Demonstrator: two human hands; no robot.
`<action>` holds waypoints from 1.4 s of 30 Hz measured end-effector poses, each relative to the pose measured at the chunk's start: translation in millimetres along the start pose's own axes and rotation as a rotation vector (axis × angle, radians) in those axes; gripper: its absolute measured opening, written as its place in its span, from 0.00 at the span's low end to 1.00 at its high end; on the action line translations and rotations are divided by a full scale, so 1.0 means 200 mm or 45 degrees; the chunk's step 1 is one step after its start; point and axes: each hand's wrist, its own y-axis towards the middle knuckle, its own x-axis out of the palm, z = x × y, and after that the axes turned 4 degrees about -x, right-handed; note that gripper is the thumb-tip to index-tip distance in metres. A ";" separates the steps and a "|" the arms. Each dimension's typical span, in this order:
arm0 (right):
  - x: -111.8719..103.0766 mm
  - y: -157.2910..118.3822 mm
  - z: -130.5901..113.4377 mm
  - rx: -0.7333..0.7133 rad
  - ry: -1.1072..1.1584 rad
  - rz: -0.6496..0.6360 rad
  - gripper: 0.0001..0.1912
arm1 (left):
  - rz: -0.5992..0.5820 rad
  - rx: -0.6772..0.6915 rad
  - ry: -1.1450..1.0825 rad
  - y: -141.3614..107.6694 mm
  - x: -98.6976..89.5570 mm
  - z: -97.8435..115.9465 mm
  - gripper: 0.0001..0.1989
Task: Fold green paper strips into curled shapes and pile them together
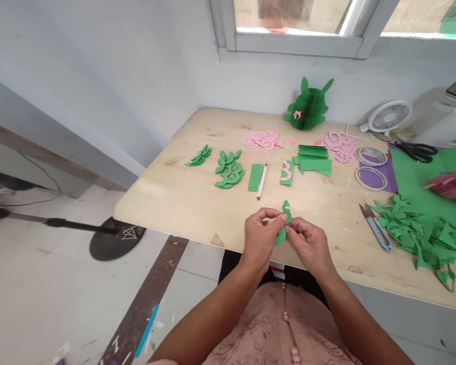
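Close to the table's front edge, my left hand and my right hand both pinch a curved green paper cutout. Its pointed upper end carries a small white strip, perhaps tape. Fingers cover the middle of the piece. Beyond my hands lie a green paper rectangle with a drawn outline, a white pen beside it, and a green card with a pink paper shape on top. To the left are a pile of curved green cutouts and a smaller stack of green leaf shapes.
Pink cutouts, folded green strips and a green honeycomb paper figure sit farther back. On the right are tape rolls, blue thread snips, green scraps, black scissors and a white fan.
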 end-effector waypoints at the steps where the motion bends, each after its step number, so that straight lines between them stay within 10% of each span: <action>1: 0.00 0.00 0.00 -0.003 -0.002 0.000 0.11 | -0.005 -0.009 -0.005 0.00 0.00 0.00 0.10; 29: 0.00 -0.01 -0.02 0.018 0.062 0.012 0.10 | 0.006 0.069 0.018 -0.02 0.00 0.01 0.07; 42: 0.00 -0.02 -0.01 0.038 0.139 0.024 0.11 | -0.080 -0.156 -0.206 -0.01 -0.03 0.07 0.11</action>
